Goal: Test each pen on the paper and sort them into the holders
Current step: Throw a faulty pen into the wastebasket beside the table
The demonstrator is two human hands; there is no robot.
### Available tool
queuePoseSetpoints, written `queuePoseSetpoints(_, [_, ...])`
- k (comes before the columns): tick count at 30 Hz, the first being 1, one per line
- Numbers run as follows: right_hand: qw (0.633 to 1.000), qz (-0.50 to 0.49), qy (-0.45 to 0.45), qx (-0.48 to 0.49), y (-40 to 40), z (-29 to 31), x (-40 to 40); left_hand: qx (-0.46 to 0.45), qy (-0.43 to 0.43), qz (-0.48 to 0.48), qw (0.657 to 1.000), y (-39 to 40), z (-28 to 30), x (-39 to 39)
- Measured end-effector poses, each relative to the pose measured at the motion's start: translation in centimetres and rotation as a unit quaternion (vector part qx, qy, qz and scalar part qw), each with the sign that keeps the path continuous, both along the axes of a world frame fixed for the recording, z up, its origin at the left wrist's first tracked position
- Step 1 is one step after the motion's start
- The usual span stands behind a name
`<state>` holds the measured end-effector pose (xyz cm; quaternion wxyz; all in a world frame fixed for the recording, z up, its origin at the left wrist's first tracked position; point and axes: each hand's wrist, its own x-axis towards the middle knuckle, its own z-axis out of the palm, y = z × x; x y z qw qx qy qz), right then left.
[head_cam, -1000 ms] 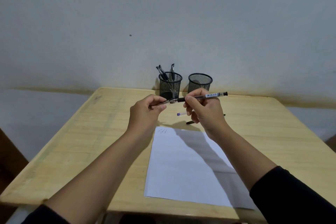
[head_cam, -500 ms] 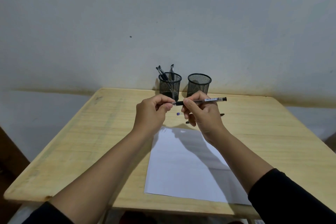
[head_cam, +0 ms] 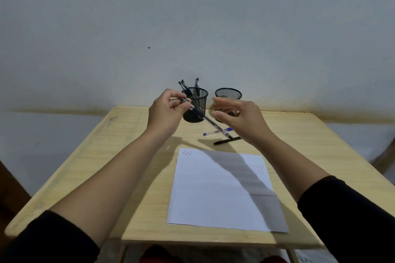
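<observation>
The near edge of the pale wooden counter (head_cam: 149, 198) runs across the bottom of the view, with two black sleeves (head_cam: 352, 220) coming in over it from either side. A white sheet of paper (head_cam: 213, 194) lies flat on the near middle of the counter, slightly right of centre, its near edge close to the counter's edge and a few small scribbles (head_cam: 187, 153) in its far left corner; a grey shadow crosses it (cast by the right forearm). The wood left and right of the sheet is bare, leaving open room on both sides. Beyond the sheet two pens lie on the counter: a black pen (head_cam: 227, 140) just past the paper's far edge, and a clear pen with blue ends (head_cam: 213, 133) a little farther. Above them the left hand (head_cam: 166, 111) pinches one end of a clear-barrelled pen (head_cam: 205, 119) between thumb and fingertips, the pen slanting down to the right over the lying pens. The right hand (head_cam: 241, 119) hovers just right of it, fingers spread and curved, holding nothing. Farther back stand two black mesh holders, the left holder (head_cam: 197, 104) with several dark pens (head_cam: 186, 89) upright in it, the right holder (head_cam: 228, 96) partly hidden by the right hand. A plain grey-white wall (head_cam: 192, 17) rises behind the counter's far edge.
</observation>
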<state>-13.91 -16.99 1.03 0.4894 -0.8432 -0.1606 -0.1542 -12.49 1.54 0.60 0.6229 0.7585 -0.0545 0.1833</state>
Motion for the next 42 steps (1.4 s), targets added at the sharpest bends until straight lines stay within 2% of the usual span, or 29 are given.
queuePoseSetpoints(3, [0.998,-0.035,0.002,-0.045,1.4,0.6,0.1,0.029,-0.006,-0.006,1.000,-1.4,0.8,-0.1])
queuePoseSetpoints(7, [0.996,-0.082,0.001,-0.034,1.5,0.7,-0.1,0.048,-0.007,-0.001,0.999,-3.0,1.7,-0.2])
queuePoseSetpoints(10, [0.991,-0.119,-0.003,-0.062,0.5,1.2,-0.6,0.129,-0.017,-0.017,0.991,-3.9,2.2,0.0])
queuePoseSetpoints(15, [0.971,-0.209,0.001,-0.119,-2.4,2.1,-1.3,0.387,0.003,-0.046,0.921,-6.0,2.4,0.6])
queuePoseSetpoints(19, [0.947,-0.282,0.019,-0.154,-5.5,2.5,-2.5,0.492,0.002,-0.076,0.867,-8.7,1.8,1.1])
queuePoseSetpoints(30, [0.866,-0.466,0.085,-0.158,-16.1,1.2,-10.7,0.535,-0.037,-0.267,0.801,-22.3,-2.5,-2.1])
queuePoseSetpoints(36, [0.807,-0.557,0.121,-0.153,-20.9,-1.2,-17.5,0.565,-0.058,-0.377,0.731,-29.8,-6.4,-7.3])
queuePoseSetpoints(42, [0.780,-0.587,0.170,-0.134,-24.7,-5.0,-22.4,0.578,-0.072,-0.412,0.701,-35.3,-9.8,-10.5])
